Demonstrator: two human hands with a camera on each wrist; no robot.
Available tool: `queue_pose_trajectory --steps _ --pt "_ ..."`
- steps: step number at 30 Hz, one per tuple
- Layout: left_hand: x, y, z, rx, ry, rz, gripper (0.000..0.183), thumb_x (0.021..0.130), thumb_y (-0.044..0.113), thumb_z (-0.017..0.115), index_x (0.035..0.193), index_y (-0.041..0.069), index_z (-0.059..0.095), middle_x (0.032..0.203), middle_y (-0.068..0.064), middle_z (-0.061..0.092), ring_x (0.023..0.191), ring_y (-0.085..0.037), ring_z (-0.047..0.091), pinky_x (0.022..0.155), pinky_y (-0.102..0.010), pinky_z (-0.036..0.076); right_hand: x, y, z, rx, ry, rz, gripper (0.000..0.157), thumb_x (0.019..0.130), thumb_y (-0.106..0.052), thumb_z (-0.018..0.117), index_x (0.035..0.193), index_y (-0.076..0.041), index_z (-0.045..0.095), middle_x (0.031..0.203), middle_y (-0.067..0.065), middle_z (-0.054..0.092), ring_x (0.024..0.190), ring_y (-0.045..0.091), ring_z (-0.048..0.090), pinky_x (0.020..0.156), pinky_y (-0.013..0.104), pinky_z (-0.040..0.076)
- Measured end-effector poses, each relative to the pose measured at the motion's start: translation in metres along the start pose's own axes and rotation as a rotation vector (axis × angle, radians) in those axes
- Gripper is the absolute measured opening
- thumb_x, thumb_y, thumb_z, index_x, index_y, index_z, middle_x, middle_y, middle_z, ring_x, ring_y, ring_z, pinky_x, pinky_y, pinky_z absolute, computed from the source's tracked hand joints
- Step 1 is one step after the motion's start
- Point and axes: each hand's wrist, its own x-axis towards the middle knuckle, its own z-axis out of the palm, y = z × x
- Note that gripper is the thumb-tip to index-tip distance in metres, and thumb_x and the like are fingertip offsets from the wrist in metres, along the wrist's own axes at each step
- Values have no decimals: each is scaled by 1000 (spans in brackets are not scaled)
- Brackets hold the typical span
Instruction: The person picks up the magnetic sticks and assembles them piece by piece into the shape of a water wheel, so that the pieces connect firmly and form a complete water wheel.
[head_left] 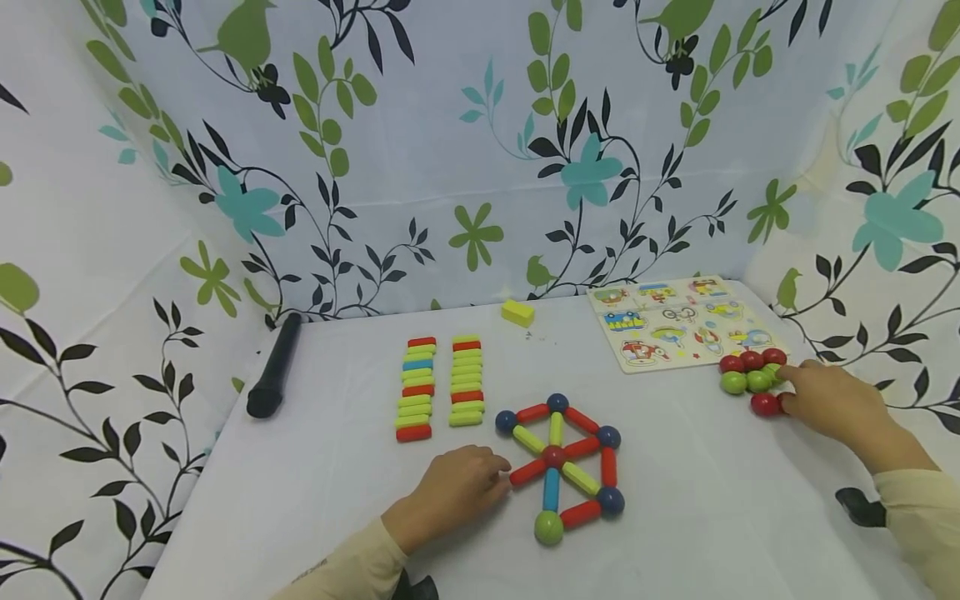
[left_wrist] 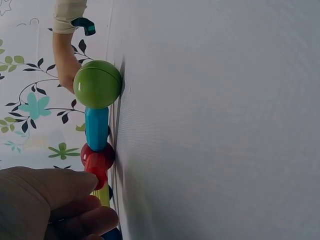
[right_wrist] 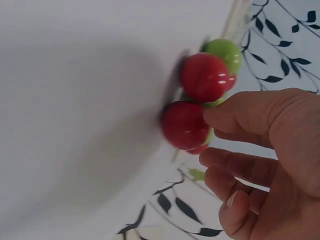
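Observation:
A wheel-shaped figure of rods and balls lies mid-table, with a red ball (head_left: 554, 456) at its hub. My left hand (head_left: 459, 482) is at its left side, loosely bent, thumb and fingertips right at the free end of a red rod (head_left: 527, 473). That rod end shows beside the thumb in the left wrist view. At the right, my right hand (head_left: 836, 402) grips the nearer right red ball (right_wrist: 182, 125), thumb against it and fingers bent at its other side. Another red ball (head_left: 765, 405) sits beside it, with green balls (head_left: 733, 382) and red balls (head_left: 731, 364) in rows behind.
Two columns of short rods, one on the left (head_left: 415, 400) and one on the right (head_left: 467, 383), lie behind my left hand. A picture board (head_left: 675, 325) lies at the back right, a yellow block (head_left: 517, 312) at the back, a black microphone (head_left: 274, 367) at the left.

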Motion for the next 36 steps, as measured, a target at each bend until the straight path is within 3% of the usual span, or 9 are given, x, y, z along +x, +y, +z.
queue_pose_trajectory --steps 8,12,15,19,24,31,36 --pt "0 1 -2 7 -4 -6 25 90 27 79 113 15 78 86 8 71 78 -3 62 69 -20 52 0 15 18 -4 -3 -11 47 86 -14 77 123 10 63 100 29 68 97 53 62 78 69 50" --pt "0 1 -2 6 -7 -7 25 90 27 79 113 16 78 87 8 72 78 -3 62 70 -20 53 -3 13 11 18 33 8 50 86 -18 78 121 14 61 94 28 68 88 49 64 72 67 52" --pt "-2 0 -3 8 -9 -19 25 90 26 79 113 15 78 89 8 73 80 -4 63 71 -21 54 -6 -4 -3 34 91 -4 53 87 -23 79 118 16 61 89 24 68 80 40 64 67 60 55" --pt "-5 -4 -4 9 -2 -37 26 90 26 79 113 15 78 88 8 72 79 -4 63 71 -21 54 -7 -59 -26 96 174 -105 53 90 -28 78 124 10 64 94 18 70 81 30 62 64 47 56" --pt "-11 -12 -5 8 20 -60 23 90 25 78 111 13 78 86 8 71 77 -5 63 69 -23 54 -9 -158 -42 189 229 -379 43 91 -31 77 127 -10 70 106 3 72 98 24 64 74 40 56" --pt "-23 -25 -10 16 63 -115 23 90 26 77 109 13 78 85 9 70 79 -6 63 68 -26 55 -16 -290 -30 140 52 -776 40 90 -35 78 127 -22 71 105 -11 69 97 9 56 78 24 52" --pt "-30 -29 -15 2 88 -145 21 90 24 78 107 12 78 83 8 70 78 -7 64 68 -27 55 -19 -339 -5 -19 -18 -979 41 89 -36 80 128 -27 69 103 -14 69 90 6 53 71 15 46"
